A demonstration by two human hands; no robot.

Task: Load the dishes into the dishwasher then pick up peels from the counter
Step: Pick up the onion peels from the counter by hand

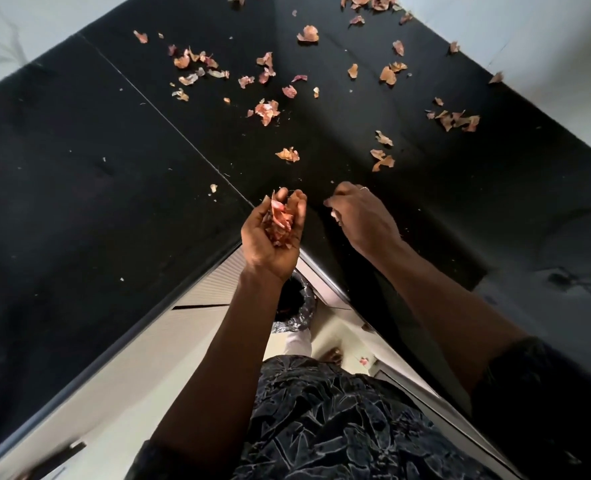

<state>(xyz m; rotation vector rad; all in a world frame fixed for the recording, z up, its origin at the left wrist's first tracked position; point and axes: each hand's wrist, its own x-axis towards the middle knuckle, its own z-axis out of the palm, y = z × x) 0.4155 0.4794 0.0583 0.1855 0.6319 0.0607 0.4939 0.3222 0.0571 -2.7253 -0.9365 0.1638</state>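
Peels are the job now: no dishes or dishwasher show, so the step in hand looks like the gathering of scraps from the black surface (79, 202).

The left hand (275, 233) is cupped palm-up just past the near corner of the surface and holds a loose heap of collected peels (280, 220). The right hand (360, 216) hovers just beside it at its 3 o'clock, knuckles up and fingers curled in; something small and pale shows at the fingertips, but whether it grips a scrap I cannot tell.

Scattered peels (268, 110) lie from 12 to 2 o'clock of the hands. The nearest are one curl (288, 154) at 12 o'clock and a pair (382, 161) at 1 o'clock; many more reach the far edge, and a lone crumb (213, 187) sits at 10 o'clock.

To do this well, I would work from near to far, pinching each flake with the right hand and dropping it into the cupped left. These skins look thin and dry, so they should lift easily yet crumble or flutter off if squeezed or moved fast. The left palm should stay level and closed enough to keep the heap from spilling; it looks near full, so emptying it soon seems wise. A dark bin (292, 299) sits below the corner, at 6 o'clock of the left hand.
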